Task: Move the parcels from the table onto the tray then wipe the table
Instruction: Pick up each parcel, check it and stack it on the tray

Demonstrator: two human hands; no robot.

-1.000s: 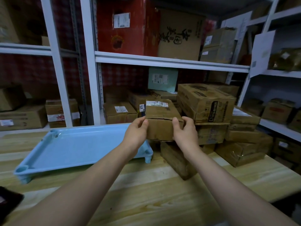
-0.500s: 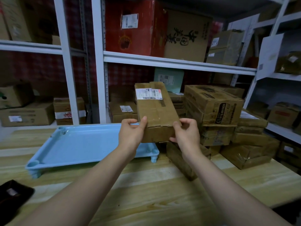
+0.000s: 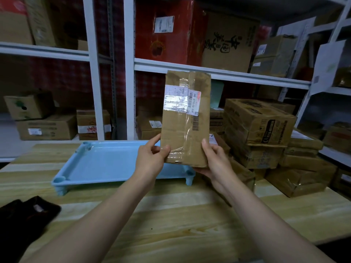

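I hold a flat brown cardboard parcel (image 3: 182, 133) upright in the air, its taped label side facing me. My left hand (image 3: 152, 160) grips its lower left edge and my right hand (image 3: 214, 160) grips its lower right edge and bottom. The parcel hangs above the right end of a light blue tray (image 3: 106, 164) that stands on short legs on the wooden table (image 3: 171, 221). A stack of several more brown parcels (image 3: 266, 133) sits on the right part of the table.
A dark cloth (image 3: 24, 215) lies at the table's left front. White metal shelving (image 3: 209, 71) filled with cartons stands behind the table and along the right side.
Both hands lifted the parcel off the stack and tipped it from lying flat to standing upright, its label now facing me. The view shifted slightly left.
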